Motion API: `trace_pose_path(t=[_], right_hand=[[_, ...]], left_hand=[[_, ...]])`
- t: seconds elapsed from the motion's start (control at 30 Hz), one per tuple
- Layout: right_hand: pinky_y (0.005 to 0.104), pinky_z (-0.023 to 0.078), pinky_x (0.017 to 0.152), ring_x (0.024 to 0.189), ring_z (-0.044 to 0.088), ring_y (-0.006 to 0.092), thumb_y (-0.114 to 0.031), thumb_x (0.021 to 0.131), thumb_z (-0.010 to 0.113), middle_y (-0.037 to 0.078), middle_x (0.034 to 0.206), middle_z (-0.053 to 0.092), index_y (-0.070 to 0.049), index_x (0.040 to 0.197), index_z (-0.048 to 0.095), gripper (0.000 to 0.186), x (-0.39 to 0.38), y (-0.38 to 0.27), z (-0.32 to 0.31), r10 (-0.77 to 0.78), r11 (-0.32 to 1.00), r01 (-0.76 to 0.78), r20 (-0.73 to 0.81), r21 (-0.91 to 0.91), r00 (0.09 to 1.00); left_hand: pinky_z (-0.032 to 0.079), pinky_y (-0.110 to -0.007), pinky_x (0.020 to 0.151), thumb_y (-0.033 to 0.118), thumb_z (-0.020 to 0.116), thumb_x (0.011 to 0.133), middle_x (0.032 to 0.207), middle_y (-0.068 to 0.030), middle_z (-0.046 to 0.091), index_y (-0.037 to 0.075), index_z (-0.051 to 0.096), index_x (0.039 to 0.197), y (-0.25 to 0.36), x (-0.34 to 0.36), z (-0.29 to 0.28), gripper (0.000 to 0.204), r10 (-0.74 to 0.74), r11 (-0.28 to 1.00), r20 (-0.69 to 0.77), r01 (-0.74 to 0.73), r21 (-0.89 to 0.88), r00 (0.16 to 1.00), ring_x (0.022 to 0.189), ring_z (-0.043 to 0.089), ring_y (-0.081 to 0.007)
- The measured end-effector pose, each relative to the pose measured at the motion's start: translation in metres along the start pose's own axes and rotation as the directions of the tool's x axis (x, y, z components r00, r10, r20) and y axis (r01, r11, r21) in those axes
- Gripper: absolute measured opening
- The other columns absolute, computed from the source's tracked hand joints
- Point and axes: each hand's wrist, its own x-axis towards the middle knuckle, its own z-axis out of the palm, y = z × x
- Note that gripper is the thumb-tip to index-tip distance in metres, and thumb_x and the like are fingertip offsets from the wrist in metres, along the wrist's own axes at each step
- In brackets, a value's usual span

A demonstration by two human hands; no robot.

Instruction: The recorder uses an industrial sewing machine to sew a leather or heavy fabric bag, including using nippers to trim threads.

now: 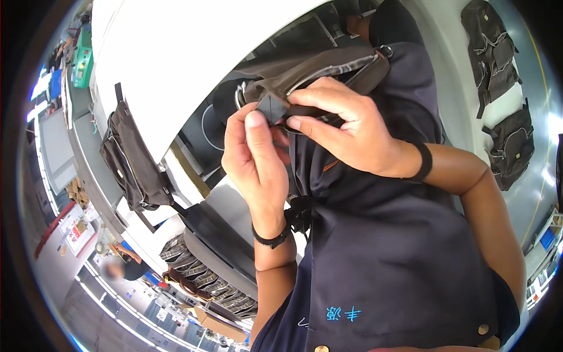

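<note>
A dark brown fabric bag [328, 64] with a zipper and plaid lining lies across my lap over the dark apron [387, 234]. My left hand [255, 152] is closed, thumb and fingers pinching a small dark grey folded piece [271, 108] at the bag's near end. My right hand [346, 123] is closed on the bag's zipped edge just right of that piece, thumb below and index finger above, close to my left fingertips. What lies under the fingertips is partly hidden.
A white table [164, 41] is ahead. Brown bags hang at left [132, 158] and stand at right [487, 53]. A row of plaid-lined bags [205, 276] is at lower left. A green machine [82, 64] is at far left; a co-worker [126, 267] is in the background.
</note>
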Motion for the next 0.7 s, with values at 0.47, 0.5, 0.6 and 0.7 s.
trace_pose_path(t=[0.47,0.5,0.6,0.7], right_hand=[[0.0325,0.045,0.109,0.121,0.062,0.0148,-0.009,0.104,0.064,0.008,0.126,0.069,0.005,0.131,0.066,0.031,0.001,0.021,0.013,0.511,0.546,-0.663,0.423,0.512,0.748],[0.0323,0.045,0.108,0.118,0.062,0.0148,-0.015,0.105,0.063,0.007,0.121,0.07,0.001,0.126,0.069,0.026,0.005,0.022,0.011,0.53,0.467,-0.67,0.423,0.578,0.735],[0.0314,0.048,0.103,0.109,0.065,0.0158,-0.027,0.106,0.065,0.006,0.112,0.072,-0.003,0.116,0.072,0.027,0.019,0.022,0.004,0.611,0.226,-0.738,0.497,0.636,0.616],[0.0296,0.05,0.096,0.099,0.068,0.015,-0.034,0.104,0.068,0.006,0.105,0.073,-0.003,0.107,0.074,0.032,0.03,0.021,0.005,0.627,0.204,-0.766,0.519,0.61,0.581]], left_hand=[[0.059,-0.03,0.061,0.025,0.049,0.114,0.1,-0.0113,0.073,-0.006,0.068,0.125,-0.052,0.008,-0.019,0.038,-0.124,0.955,-0.042,0.108,-0.277,0.991,0.082,0.068,-0.0165],[0.059,-0.03,0.062,0.025,0.049,0.114,0.1,-0.0114,0.073,-0.006,0.067,0.126,-0.055,0.009,-0.018,0.038,-0.109,0.945,-0.041,0.09,-0.316,0.993,0.082,0.068,-0.0166],[0.058,-0.031,0.063,0.025,0.05,0.114,0.099,-0.0109,0.072,-0.006,0.066,0.128,-0.06,0.014,-0.014,0.038,-0.128,0.918,-0.041,0.102,-0.383,0.991,0.081,0.067,-0.0164],[0.056,-0.03,0.062,0.026,0.052,0.113,0.097,-0.0101,0.071,-0.006,0.066,0.131,-0.056,0.02,-0.012,0.039,-0.115,0.912,0.006,0.108,-0.396,0.993,0.079,0.067,-0.0154]])
